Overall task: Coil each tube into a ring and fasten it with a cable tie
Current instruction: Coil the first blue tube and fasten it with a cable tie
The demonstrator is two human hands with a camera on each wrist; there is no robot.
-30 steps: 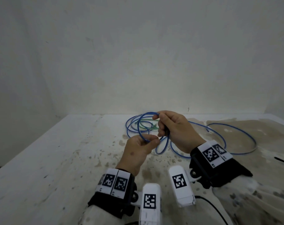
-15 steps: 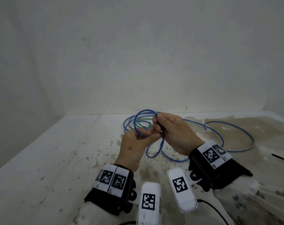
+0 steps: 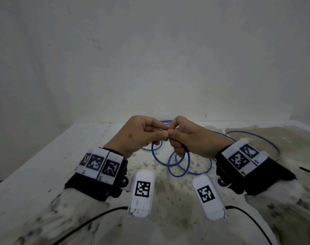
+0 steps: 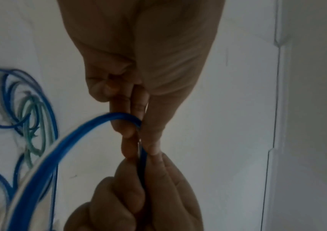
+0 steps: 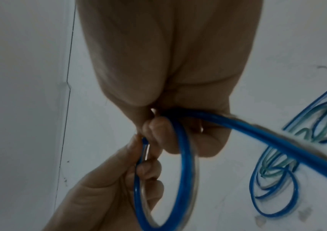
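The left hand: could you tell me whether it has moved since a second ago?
Yes. The left hand has risen toward the back edge of the table, meeting the right hand.

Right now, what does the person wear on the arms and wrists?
Bare hands. Each wrist carries a black strap with white blocks bearing black square code markers, plus a white camera pod with its own marker and a black cable. Sleeves are pale and floral-patterned.

Left hand [image 3: 138, 134] and right hand [image 3: 189, 137] raised fingertip to fingertip, each pinching the blue tube [image 3: 179, 163]; wrists level.
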